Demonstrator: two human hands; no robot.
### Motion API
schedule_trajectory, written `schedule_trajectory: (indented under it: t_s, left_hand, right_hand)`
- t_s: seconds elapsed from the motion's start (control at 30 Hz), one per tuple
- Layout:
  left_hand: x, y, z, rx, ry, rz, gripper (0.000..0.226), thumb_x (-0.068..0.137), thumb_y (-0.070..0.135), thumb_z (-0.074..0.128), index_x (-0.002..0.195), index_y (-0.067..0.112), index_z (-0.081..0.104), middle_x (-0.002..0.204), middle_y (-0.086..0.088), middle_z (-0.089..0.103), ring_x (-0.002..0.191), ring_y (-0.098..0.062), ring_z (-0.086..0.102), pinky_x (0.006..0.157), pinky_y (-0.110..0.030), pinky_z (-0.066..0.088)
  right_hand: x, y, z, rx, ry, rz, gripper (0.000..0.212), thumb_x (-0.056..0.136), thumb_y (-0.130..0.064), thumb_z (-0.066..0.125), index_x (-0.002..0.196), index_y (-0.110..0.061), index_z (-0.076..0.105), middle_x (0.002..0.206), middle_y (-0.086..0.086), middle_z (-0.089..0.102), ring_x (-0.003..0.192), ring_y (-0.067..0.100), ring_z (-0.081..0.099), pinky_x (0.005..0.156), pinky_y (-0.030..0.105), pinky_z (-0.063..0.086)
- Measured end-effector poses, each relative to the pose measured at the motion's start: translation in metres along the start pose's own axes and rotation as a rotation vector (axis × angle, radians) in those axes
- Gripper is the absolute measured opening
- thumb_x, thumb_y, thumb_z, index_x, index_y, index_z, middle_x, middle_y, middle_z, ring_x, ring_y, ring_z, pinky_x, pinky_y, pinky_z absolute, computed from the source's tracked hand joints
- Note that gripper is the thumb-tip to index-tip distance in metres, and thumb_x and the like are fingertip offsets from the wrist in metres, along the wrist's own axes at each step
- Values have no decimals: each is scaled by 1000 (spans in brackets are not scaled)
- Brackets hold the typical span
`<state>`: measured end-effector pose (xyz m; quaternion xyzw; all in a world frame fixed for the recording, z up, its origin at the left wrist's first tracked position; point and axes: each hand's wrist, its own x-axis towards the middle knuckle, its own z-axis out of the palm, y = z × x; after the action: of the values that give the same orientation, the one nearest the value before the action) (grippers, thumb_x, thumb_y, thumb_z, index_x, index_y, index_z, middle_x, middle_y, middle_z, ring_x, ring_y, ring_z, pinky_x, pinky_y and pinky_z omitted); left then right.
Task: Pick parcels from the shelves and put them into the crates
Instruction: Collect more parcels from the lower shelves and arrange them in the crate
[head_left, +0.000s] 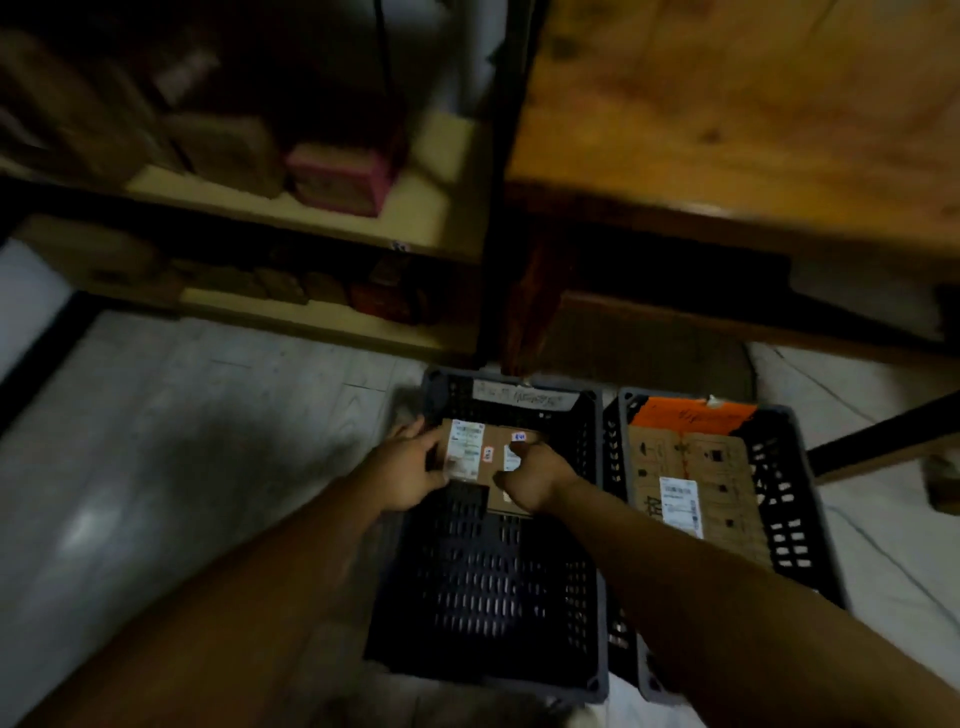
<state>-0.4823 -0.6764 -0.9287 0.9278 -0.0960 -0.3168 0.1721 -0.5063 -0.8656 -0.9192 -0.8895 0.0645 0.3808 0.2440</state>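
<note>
Shelves (311, 228) at the left carry brown and pink packages. Left hand (410, 475) and right hand (535, 478), fingers curled, grip a labelled cardboard parcel (488, 452) by its two sides at the far end of the left black crate (493, 587). Touching it, the right crate (789, 519) holds a flat labelled carton (696, 467).

Blurred, dim parcels (223, 150) on the far left shelves (415, 218), label (464, 449) print unreadable, table (753, 114) cut off right, elbows out of frame.
</note>
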Motion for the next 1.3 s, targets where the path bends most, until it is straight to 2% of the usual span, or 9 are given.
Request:
schedule_trajectory:
  t_s: [0.13,0.17,0.3,0.4,0.53,0.7,0.97,1.17,1.3]
  left_hand:
    - [-99,10,-101,-82,59,-47,76,91,40,54,151,25,10,159,-4,-2,146,-24,-6,117,-39,5]
    - [-123,8,-122,-101,76,-54,75,92,40,54,151,24,10,159,-3,-2,146,-24,-6,117,-39,5]
    - [-198,-18,-203,-138,151,-98,78,90,42,55,151,27,9,159,-2,-3,146,-24,-6,116,-39,6]
    - [-240,-49,-264,-142,217,-101,79,89,44,55,151,26,10,159,-2,-1,146,-24,-5,116,-37,7]
    - [-289,-97,-343,-166,332,-60,78,89,44,56,150,29,10,159,0,-2,146,-23,-4,117,-38,8]
    - [-330,-149,-427,-131,424,-49,79,87,47,57,150,30,12,159,-1,0,146,-24,-3,117,-37,8]
    - [-319,-197,-518,-74,464,-20,78,90,45,54,150,28,8,159,-3,-2,146,-26,-6,117,-38,5]
    - [-253,-230,-581,-25,444,-50,78,90,46,54,150,30,7,159,-1,-3,146,-27,-8,117,-41,6]
    - [-208,-251,-623,-36,441,-55,78,89,46,55,150,31,9,159,-1,0,146,-27,-5,117,-41,7]
  right_hand:
    - [-88,-76,-59,-58,27,-55,71,95,-38,52,154,-19,17,155,14,30,126,34,43,108,43,38]
    - [-109,-95,-71,-100,25,-80,73,95,-39,52,155,-21,14,156,14,24,131,36,38,110,43,36]
    - [-167,-181,-110,-276,85,-216,78,92,-47,53,154,-20,13,158,14,19,145,36,19,117,43,25]
    - [-189,-252,-125,-312,169,-248,83,87,-51,55,154,-24,15,159,14,19,145,36,21,116,44,27]
    - [-217,-347,-134,-306,319,-316,73,89,-48,58,151,-27,27,149,12,36,132,33,40,107,36,38]
    - [-244,-438,-150,-336,354,-363,75,90,-43,59,153,-28,20,157,9,24,141,31,29,113,40,31]
    - [-233,-530,-188,-356,395,-442,71,94,-38,55,153,-24,19,156,8,24,139,30,30,111,39,31]
    - [-155,-571,-222,-278,414,-429,62,93,-37,56,148,-28,29,142,7,39,128,29,44,104,40,41]
    - [-105,-601,-250,-276,403,-394,61,95,-42,53,147,-23,30,145,10,36,131,31,41,104,37,36]
